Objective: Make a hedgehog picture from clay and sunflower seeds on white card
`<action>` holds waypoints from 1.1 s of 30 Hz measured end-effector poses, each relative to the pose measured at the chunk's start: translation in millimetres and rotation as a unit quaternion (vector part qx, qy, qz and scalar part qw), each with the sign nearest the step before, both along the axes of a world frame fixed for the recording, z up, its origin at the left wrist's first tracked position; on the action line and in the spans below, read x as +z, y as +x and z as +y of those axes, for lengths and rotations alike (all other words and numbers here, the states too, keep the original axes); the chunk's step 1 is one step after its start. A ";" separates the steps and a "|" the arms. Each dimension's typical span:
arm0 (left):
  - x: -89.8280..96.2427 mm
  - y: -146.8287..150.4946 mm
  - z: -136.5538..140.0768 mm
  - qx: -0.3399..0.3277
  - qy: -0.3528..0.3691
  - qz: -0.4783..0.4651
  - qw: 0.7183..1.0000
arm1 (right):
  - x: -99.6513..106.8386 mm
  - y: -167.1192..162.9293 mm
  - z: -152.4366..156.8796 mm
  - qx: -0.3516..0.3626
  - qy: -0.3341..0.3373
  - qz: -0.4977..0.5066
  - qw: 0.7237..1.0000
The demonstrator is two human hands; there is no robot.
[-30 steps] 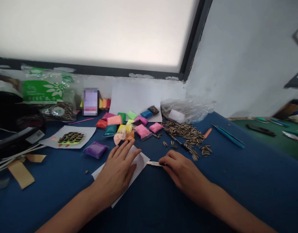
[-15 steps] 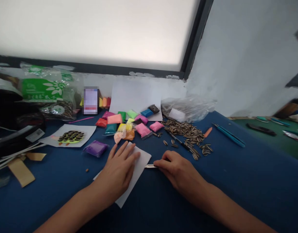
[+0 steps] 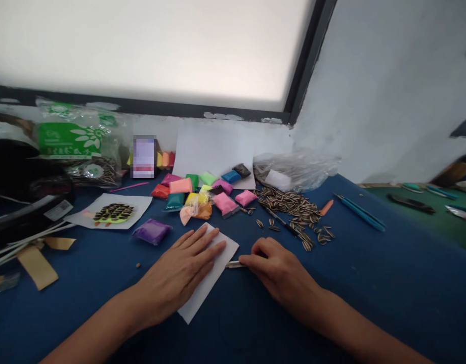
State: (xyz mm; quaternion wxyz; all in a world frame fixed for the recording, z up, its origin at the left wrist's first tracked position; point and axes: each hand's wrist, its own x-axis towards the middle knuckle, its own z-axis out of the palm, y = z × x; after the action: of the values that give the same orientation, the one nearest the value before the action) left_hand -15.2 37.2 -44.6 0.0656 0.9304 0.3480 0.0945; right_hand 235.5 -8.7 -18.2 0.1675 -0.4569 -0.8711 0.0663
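Note:
My left hand [image 3: 189,265] lies flat with its fingers stretched across a folded-looking piece of white paper [image 3: 208,288], pressing it to the blue tabletop. Much of the paper's left part is hidden under the palm. In a pinch, my right hand [image 3: 280,268] holds a utility knife [image 3: 236,264], whose slim silvery end points left and meets the paper's right edge. Its handle is mostly covered by my fingers. Beyond my hands lie several coloured clay packets, among them a purple one [image 3: 152,231] and a pink one [image 3: 225,203].
A pile of striped sunflower seeds [image 3: 289,205] has a black pen [image 3: 280,221] beside it. Blue tweezers [image 3: 362,212] lie at right. At left are a card with a seed-covered figure [image 3: 115,213], a green seed bag [image 3: 77,141] and tan strips [image 3: 37,268]. A phone [image 3: 144,157] stands behind.
My left hand has flattened and shifted a little, covering the paper's left corner. The knife end now tilts slightly down to the left at the paper's edge; the right hand keeps its pinch.

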 end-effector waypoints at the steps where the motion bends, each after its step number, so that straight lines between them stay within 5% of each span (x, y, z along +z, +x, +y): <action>1: -0.2 0.2 -0.1 -0.001 0.004 -0.001 1.000 | -0.4 -0.1 -0.1 0.002 -0.001 0.000 1.000; 33: 2.4 3.1 -2.6 -0.001 0.010 0.034 0.999 | -1.3 -4.1 -2.8 0.025 -0.028 -0.002 0.999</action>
State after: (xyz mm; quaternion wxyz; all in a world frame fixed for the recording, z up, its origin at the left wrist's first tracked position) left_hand -12.0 34.6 -42.1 0.0448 0.9342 0.3477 0.0656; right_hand 231.4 -11.5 -19.5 0.1515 -0.4397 -0.8802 0.0943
